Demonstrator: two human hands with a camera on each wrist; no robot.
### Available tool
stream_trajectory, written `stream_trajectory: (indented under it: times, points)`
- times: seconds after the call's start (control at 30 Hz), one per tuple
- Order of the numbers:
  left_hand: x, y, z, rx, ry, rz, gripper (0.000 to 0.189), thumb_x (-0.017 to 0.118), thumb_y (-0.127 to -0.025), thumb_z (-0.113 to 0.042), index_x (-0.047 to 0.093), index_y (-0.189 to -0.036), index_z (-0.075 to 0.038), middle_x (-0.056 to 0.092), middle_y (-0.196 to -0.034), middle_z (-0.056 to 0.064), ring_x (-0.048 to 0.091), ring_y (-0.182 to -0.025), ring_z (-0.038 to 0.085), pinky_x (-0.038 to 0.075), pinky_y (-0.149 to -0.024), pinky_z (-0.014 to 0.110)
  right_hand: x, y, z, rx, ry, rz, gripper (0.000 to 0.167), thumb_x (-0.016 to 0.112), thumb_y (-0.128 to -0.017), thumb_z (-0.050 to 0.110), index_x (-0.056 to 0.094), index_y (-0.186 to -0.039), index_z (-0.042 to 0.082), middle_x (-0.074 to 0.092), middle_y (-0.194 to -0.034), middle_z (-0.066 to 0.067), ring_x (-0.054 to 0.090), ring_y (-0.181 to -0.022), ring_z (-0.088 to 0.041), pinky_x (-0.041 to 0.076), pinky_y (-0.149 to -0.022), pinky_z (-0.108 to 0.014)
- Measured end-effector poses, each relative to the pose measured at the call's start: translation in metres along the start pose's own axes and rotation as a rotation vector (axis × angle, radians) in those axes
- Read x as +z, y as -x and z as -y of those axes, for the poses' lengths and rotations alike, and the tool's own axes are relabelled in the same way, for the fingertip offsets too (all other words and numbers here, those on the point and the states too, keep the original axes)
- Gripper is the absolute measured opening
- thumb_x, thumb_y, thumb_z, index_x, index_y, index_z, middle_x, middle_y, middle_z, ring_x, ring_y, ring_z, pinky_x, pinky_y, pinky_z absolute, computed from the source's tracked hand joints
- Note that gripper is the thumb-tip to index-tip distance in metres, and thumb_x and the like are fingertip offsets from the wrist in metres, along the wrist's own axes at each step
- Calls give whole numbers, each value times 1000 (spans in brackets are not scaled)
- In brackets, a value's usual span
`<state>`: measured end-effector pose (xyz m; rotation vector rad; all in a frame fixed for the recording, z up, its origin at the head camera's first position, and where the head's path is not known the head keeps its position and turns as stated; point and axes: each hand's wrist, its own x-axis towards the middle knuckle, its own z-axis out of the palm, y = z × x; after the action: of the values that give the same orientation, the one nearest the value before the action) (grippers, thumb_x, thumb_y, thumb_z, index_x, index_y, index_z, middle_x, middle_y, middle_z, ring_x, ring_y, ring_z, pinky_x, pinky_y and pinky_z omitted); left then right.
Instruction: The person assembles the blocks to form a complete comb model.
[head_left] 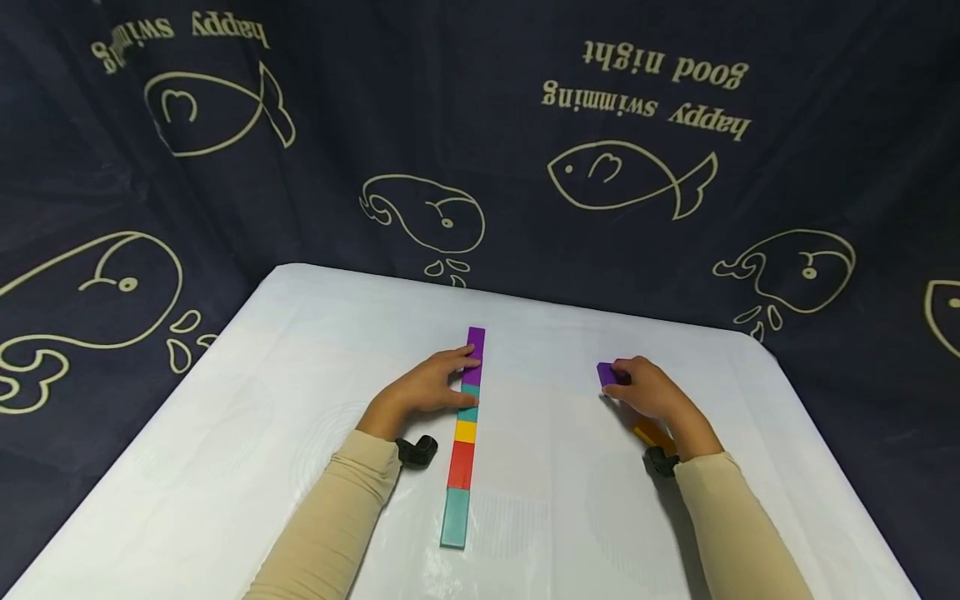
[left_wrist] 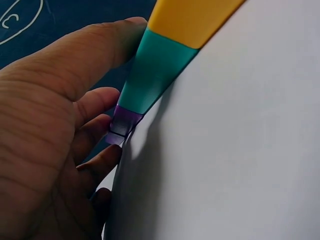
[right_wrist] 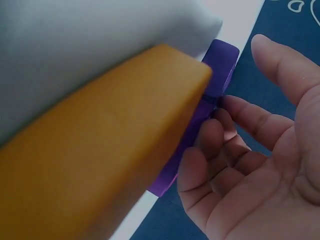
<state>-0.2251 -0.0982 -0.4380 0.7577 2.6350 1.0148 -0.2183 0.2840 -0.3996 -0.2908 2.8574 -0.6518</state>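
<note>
On the table a straight row of flat coloured blocks runs away from me. It has a teal block (head_left: 454, 518) at the near end, then a red block (head_left: 461, 465), a yellow block (head_left: 466, 432), another teal block (left_wrist: 152, 70) and purple (head_left: 476, 337) at the far end. My left hand (head_left: 431, 383) lies along the row's left side, thumb by the far teal block and loosely bent fingers by the purple. On the right, my right hand (head_left: 651, 390) has its fingertips against purple blocks (right_wrist: 223, 62); its thumb stands apart from them in the right wrist view.
An orange block (right_wrist: 115, 130) lies beside the purple ones, partly under my right wrist in the head view. White covering spreads over the table (head_left: 540, 467). Behind it hangs a dark cloth (head_left: 510, 108) with fish and whale drawings. Each wrist wears a black device (head_left: 417, 451).
</note>
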Motion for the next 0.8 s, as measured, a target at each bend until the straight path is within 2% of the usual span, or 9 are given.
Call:
stream_trajectory:
  times: [0.13, 0.27, 0.43, 0.53, 0.67, 0.8]
  points:
    - [2, 1, 0, 5, 23, -5, 71, 79, -83, -34, 52, -145, -12, 30, -161, 3, 26, -147, 28, 24, -119, 44, 2, 1, -1, -9, 20, -5, 56, 69, -93, 23, 53, -135, -11, 53, -125, -32, 54, -107, -40, 44, -98, -60]
    - [2, 2, -1, 8, 45, -10, 71, 79, -83, -32, 52, -145, -11, 30, -161, 4, 25, -147, 29, 24, -119, 46, 2, 2, -2, -42, 12, -26, 48, 70, -92, 17, 58, -132, -7, 54, -123, -29, 54, -107, -39, 44, -98, -60]
    - [2, 0, 0, 2, 48, -15, 71, 80, -83, -31, 52, -145, -12, 29, -161, 3, 25, -147, 28, 24, -119, 45, 3, -2, -1, -79, -14, -20, 42, 70, -91, 10, 63, -131, -1, 60, -117, -22, 55, -100, -33, 48, -92, -53]
    - [3, -1, 1, -1, 53, -17, 71, 80, -83, -31, 52, -145, -12, 29, -161, 2, 24, -148, 28, 23, -119, 45, 4, -4, 2, -62, -33, 6, 44, 69, -91, 8, 61, -134, 2, 62, -118, -21, 55, -98, -31, 49, -90, -51]
    - [3, -1, 1, -3, 59, -20, 71, 80, -83, -31, 52, -145, -12, 29, -161, 2, 24, -148, 28, 23, -119, 45, 5, -6, 7, -34, -40, 26, 51, 68, -91, 6, 54, -140, 1, 61, -124, -24, 57, -103, -33, 47, -97, -56]
    - [3, -1, 0, -7, 55, -21, 71, 80, -83, -31, 52, -145, -13, 29, -161, 2, 24, -148, 27, 23, -119, 45, 6, -10, 10, -59, -2, 14, 50, 66, -91, 5, 52, -138, -4, 60, -126, -27, 58, -111, -37, 43, -101, -59]
